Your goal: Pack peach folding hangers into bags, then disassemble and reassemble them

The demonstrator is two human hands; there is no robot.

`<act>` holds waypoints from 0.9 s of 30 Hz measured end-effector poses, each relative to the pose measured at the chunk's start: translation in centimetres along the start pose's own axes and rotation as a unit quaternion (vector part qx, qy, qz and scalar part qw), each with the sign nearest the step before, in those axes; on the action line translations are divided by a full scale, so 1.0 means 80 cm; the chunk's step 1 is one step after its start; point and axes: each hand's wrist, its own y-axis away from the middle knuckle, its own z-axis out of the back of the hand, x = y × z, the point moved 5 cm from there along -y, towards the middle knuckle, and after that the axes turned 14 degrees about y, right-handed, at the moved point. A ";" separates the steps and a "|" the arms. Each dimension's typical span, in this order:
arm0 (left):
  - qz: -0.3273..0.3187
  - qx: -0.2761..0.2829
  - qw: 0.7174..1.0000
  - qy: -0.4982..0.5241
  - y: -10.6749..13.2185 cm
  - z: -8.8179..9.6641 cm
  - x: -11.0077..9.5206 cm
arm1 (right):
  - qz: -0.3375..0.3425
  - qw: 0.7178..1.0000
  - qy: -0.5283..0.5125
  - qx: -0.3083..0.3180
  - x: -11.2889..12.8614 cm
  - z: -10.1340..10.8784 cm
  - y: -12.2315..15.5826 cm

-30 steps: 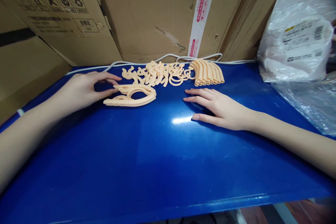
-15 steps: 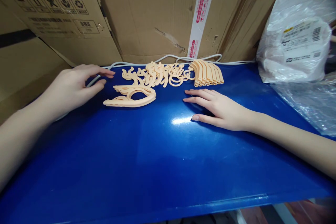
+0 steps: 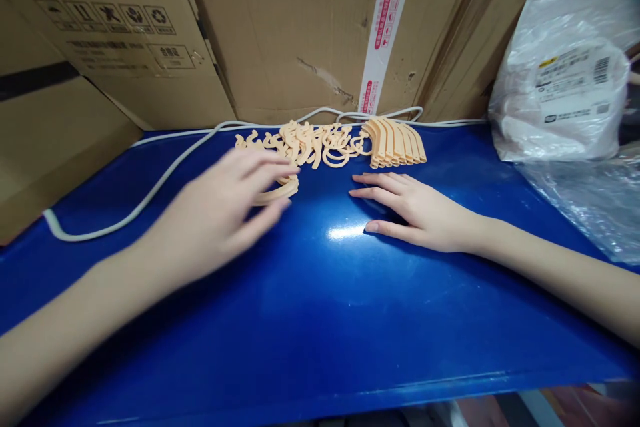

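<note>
My left hand (image 3: 235,200), slightly blurred, is over the left end of a folded cream plastic hanger (image 3: 280,193) and hides most of it. Its thumb and fingers are apart, with nothing between them. Palm down on the blue table (image 3: 320,320), my right hand (image 3: 405,210) rests with its fingers spread. Just beyond its fingertips stands a neat row of curved cream hanger arms (image 3: 395,143). To the left of that row lies a loose heap of cream hook-shaped pieces (image 3: 305,141), some of them partly behind my left hand.
Cardboard boxes (image 3: 300,33) wall off the back and left. A white cable (image 3: 165,177) loops along the table's back and left side. At the right sits a clear plastic bag (image 3: 560,93) with labelled white contents, beside more clear wrap (image 3: 575,193).
My left hand has moved right and nearer, from beside the folded hanger to over it, uncovering the cable at the left. My right hand has stayed put.
</note>
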 end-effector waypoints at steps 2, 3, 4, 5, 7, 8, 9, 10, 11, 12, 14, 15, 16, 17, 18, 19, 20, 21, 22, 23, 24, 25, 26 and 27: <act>-0.003 0.052 0.999 -0.007 -0.004 -0.026 -0.025 | -0.001 1.000 -0.004 -0.003 0.000 0.001 0.001; -0.006 0.073 0.997 -0.015 -0.007 -0.040 -0.035 | -0.001 1.000 -0.006 -0.005 0.000 0.002 0.001; -0.006 0.087 0.996 -0.021 -0.009 -0.052 -0.042 | -0.002 1.000 -0.006 -0.006 0.000 0.002 0.001; 0.000 0.103 0.994 -0.027 -0.012 -0.063 -0.047 | -0.002 1.000 -0.006 -0.007 0.000 0.002 0.002; 0.022 0.122 0.992 -0.034 -0.019 -0.079 -0.051 | -0.004 1.000 -0.005 -0.007 0.000 0.002 0.002; 0.035 0.126 0.991 -0.035 -0.023 -0.085 -0.051 | -0.005 1.000 -0.004 -0.006 0.000 0.002 0.002; 0.046 0.128 0.990 -0.034 -0.027 -0.088 -0.050 | -0.005 1.000 -0.003 -0.005 0.000 0.002 0.002; 0.055 0.127 0.990 -0.031 -0.030 -0.090 -0.050 | -0.004 1.000 -0.001 -0.004 -0.001 0.002 0.002; 0.060 0.125 0.990 -0.027 -0.032 -0.091 -0.049 | -0.004 1.000 0.001 -0.003 -0.001 0.002 0.002; 0.064 0.122 0.990 -0.021 -0.034 -0.091 -0.048 | -0.003 1.000 0.002 -0.001 -0.001 0.002 0.002; 0.069 0.116 0.991 -0.006 -0.035 -0.090 -0.046 | -0.004 1.000 0.001 -0.001 -0.001 0.003 0.002; 0.070 0.114 0.991 0.002 -0.035 -0.089 -0.045 | -0.004 1.000 -0.001 -0.001 0.000 0.003 0.002; 0.070 0.111 0.991 0.010 -0.034 -0.089 -0.044 | -0.004 1.000 -0.003 -0.001 0.000 0.003 0.002; 0.070 0.109 0.991 0.017 -0.033 -0.089 -0.044 | -0.003 1.000 -0.003 0.000 0.000 0.003 0.002; 0.068 0.107 0.992 0.023 -0.032 -0.088 -0.043 | -0.002 1.000 -0.003 0.000 0.000 0.003 0.003; 0.067 0.104 0.992 0.028 -0.031 -0.088 -0.043 | -0.002 1.000 -0.003 0.001 0.000 0.003 0.003; 0.066 0.102 0.992 0.031 -0.031 -0.088 -0.043 | -0.002 1.000 -0.004 0.001 0.000 0.003 0.003; 0.066 0.101 0.992 0.034 -0.030 -0.089 -0.042 | -0.002 1.000 -0.007 0.000 -0.001 0.003 0.003; 0.066 0.099 0.992 0.035 -0.030 -0.089 -0.042 | -0.004 1.000 -0.013 -0.001 -0.001 0.003 0.003; 0.066 0.098 0.992 0.035 -0.029 -0.089 -0.041 | -0.006 1.000 -0.020 -0.002 -0.002 0.003 0.003; 0.067 0.097 0.992 0.036 -0.029 -0.089 -0.040 | -0.009 1.000 -0.028 -0.003 -0.003 0.004 0.003; 0.067 0.097 0.992 0.037 -0.029 -0.089 -0.040 | -0.011 0.999 -0.034 -0.003 -0.004 0.004 0.003; 0.066 0.096 0.992 0.039 -0.029 -0.089 -0.040 | -0.014 0.999 -0.039 -0.003 -0.004 0.004 0.003; 0.065 0.096 0.992 0.041 -0.028 -0.089 -0.039 | -0.015 0.999 -0.042 -0.004 -0.005 0.004 0.003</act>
